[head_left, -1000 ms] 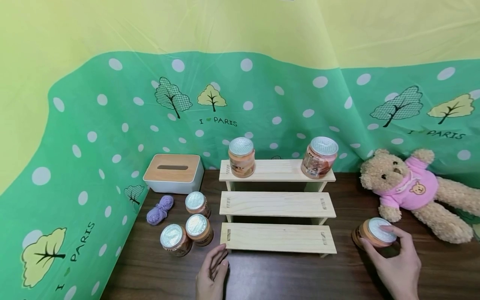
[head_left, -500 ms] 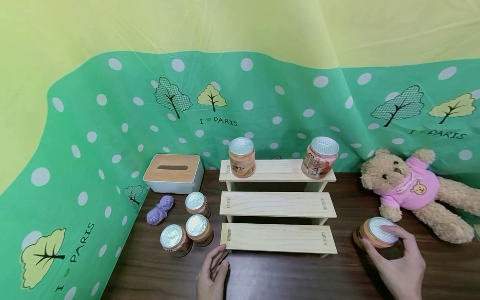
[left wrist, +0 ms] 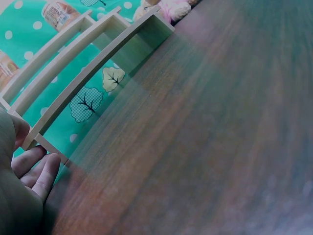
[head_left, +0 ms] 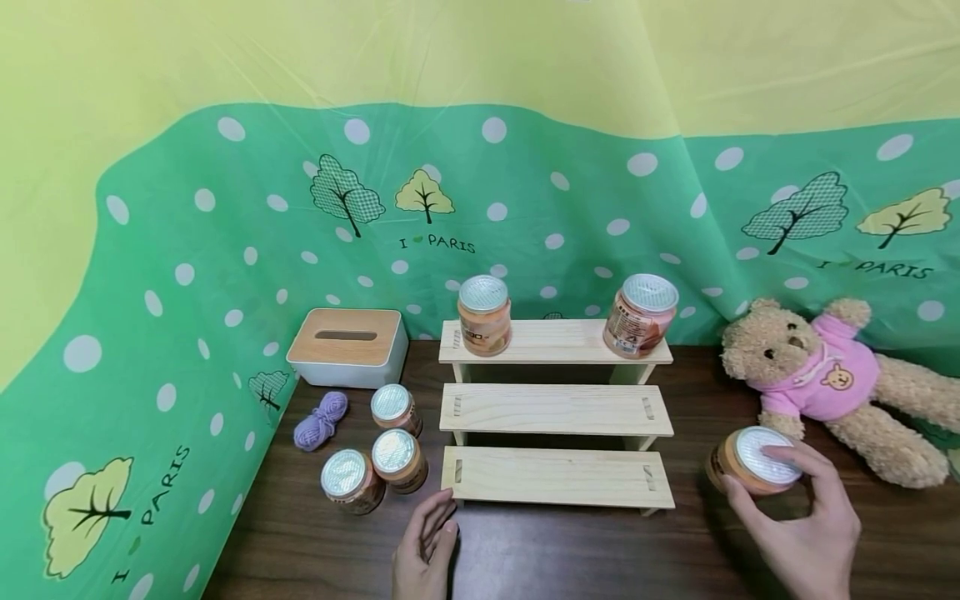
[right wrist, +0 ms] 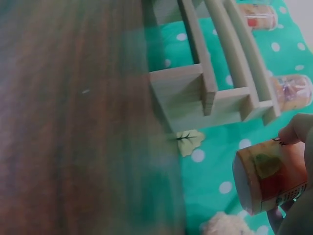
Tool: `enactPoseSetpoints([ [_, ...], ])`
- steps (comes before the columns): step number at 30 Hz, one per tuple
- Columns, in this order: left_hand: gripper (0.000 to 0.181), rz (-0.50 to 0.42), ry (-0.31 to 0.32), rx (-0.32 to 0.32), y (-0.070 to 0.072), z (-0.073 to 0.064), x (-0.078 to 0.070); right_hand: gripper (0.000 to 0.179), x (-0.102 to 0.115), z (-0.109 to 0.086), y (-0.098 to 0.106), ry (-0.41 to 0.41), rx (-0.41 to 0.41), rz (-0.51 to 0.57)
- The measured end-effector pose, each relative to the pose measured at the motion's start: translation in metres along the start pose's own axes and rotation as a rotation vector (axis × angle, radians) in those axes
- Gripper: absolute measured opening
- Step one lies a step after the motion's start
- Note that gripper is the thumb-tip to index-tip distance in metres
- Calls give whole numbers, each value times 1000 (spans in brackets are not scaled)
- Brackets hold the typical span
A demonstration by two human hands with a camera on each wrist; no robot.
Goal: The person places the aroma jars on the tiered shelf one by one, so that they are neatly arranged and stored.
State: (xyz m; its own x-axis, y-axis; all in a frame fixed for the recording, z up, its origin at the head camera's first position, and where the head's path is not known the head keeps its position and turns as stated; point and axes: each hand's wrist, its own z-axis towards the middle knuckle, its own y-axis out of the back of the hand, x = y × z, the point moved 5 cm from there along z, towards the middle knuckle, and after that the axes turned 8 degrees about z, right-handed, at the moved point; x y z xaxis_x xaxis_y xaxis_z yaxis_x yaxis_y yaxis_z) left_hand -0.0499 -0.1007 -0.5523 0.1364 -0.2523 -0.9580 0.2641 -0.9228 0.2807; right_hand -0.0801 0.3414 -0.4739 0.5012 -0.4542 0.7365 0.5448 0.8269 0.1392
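My right hand grips a jar with a pale ridged lid, right of the wooden three-step shelf. In the right wrist view the jar appears raised off the table, its base showing. My left hand rests by the left end of the lowest step, fingers loosely bent. The left wrist view shows those fingers at the step's end; whether they touch it I cannot tell. On the top step stand a left jar and a right jar.
Several jars stand left of the shelf, including a front jar. Behind them are purple yarn and a tissue box. A teddy bear in a pink top lies behind my right hand. A green printed cloth hangs behind.
My right hand has shifted slightly right, and the jar it grips has moved a little right and up. My left hand has stayed in place.
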Motion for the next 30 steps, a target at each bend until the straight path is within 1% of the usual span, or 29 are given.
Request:
enactPoseSetpoints([
  [3, 32, 2, 2, 1, 0, 0, 0, 61, 6, 3, -1, 14, 3, 45],
  [7, 33, 7, 7, 4, 0, 0, 0, 59, 17, 7, -4, 21, 3, 59],
  [12, 33, 10, 18, 0, 0, 1, 1, 56, 36, 11, -9, 44, 2, 90],
  [15, 33, 7, 13, -6, 0, 0, 1, 56, 46, 14, -13, 54, 11, 106],
  [21, 32, 12, -6, -19, 0, 0, 0, 58, 55, 21, -22, 71, 41, 129],
  [26, 32, 27, 20, -18, 0, 1, 1, 59, 62, 27, -28, 109, 48, 180],
  [30, 32, 21, 27, -10, 0, 1, 1, 62, 68, 31, -33, 132, 48, 207],
])
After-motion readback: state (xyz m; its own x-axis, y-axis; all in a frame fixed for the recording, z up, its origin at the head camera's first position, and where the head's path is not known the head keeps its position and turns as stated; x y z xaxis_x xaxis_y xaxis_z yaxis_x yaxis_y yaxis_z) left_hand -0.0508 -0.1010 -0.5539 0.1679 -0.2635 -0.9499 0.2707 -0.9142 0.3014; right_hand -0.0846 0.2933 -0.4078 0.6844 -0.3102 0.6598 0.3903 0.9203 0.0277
